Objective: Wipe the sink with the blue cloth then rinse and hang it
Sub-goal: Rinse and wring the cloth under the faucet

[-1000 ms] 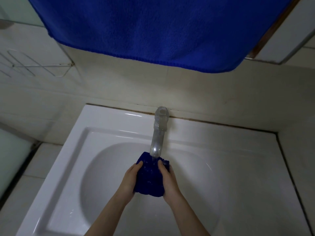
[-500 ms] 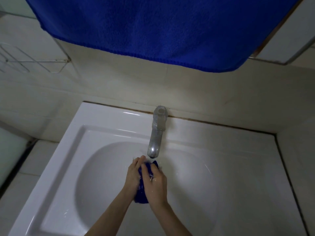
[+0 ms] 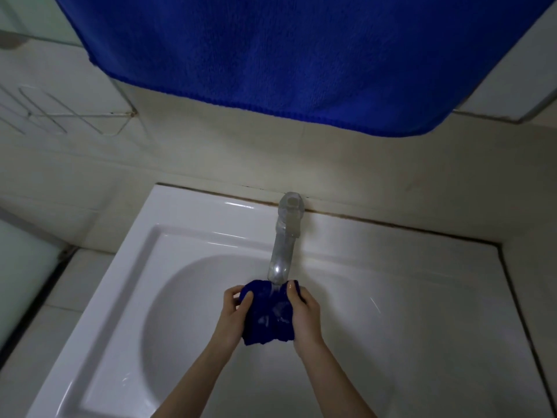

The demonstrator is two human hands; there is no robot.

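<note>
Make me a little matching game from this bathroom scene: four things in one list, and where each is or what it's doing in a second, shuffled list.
Things:
1. small blue cloth
2. big blue towel
3. tap
4. wire rack

States:
A. fixed to the tiled wall at left
B. hanging above the sink
C. running water
D. held bunched between left hand and right hand

Pairs: 1-D, 2-B, 3-C, 4-A

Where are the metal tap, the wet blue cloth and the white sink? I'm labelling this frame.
metal tap (image 3: pixel 283 248), head view, middle of the spout.
wet blue cloth (image 3: pixel 271 318), head view, bunched middle between the hands.
white sink (image 3: pixel 187 224), head view, back left rim.
</note>
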